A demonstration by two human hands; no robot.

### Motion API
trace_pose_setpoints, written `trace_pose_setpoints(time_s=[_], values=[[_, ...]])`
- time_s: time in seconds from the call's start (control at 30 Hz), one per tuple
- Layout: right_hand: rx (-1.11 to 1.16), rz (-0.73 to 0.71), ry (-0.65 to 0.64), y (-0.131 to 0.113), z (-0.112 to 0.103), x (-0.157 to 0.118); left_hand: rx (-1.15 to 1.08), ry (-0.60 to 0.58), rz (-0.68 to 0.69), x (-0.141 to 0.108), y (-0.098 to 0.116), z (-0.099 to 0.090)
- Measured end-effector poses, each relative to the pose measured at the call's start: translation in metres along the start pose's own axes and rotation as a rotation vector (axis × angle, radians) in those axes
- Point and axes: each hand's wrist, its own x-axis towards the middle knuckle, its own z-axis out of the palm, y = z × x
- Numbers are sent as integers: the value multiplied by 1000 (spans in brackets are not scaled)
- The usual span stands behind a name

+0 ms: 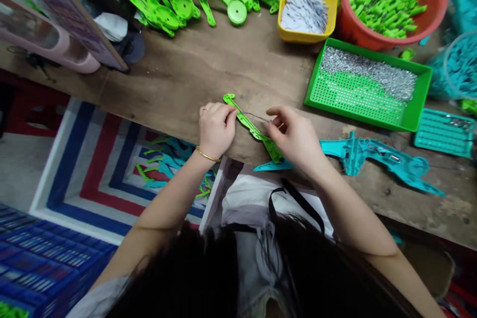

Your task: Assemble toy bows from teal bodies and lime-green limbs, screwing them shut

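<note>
A long, narrow light-green plastic part (244, 120) lies slantwise over the wooden bench near its front edge. My left hand (217, 128) is closed on its upper portion, thumb and forefinger pressed together there. From those fingertips a thin dark wire (254, 116) runs across to my right hand (296, 136), which pinches its other end. The lower end of the green part passes beside my right fingers. Under my right wrist, a turquoise plastic shell (352, 154) with fine wires on it rests along the bench edge; my forearm hides some of it.
Green parts (236, 10) are heaped at the back. A yellow tub (286, 35) of small pale pieces, a red bowl (395, 42) of green pieces, a green basket (346, 114) of metal bits and a turquoise tray (443, 134) stand right. Below left, a striped box (95, 159) holds parts.
</note>
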Motion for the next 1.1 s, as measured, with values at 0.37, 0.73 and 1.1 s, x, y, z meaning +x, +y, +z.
trace_pose_setpoints(time_s=[0.37, 0.73, 1.1], values=[[-288, -119, -81, -11, 5, -17, 47, -94, 50, 3, 3, -9], [-404, -234, -49, 0, 29, -32, 268, -156, 134, 12, 20, -6], [-312, -341, -171, 17, 35, -26, 263, -121, 370, -5, 11, 4]])
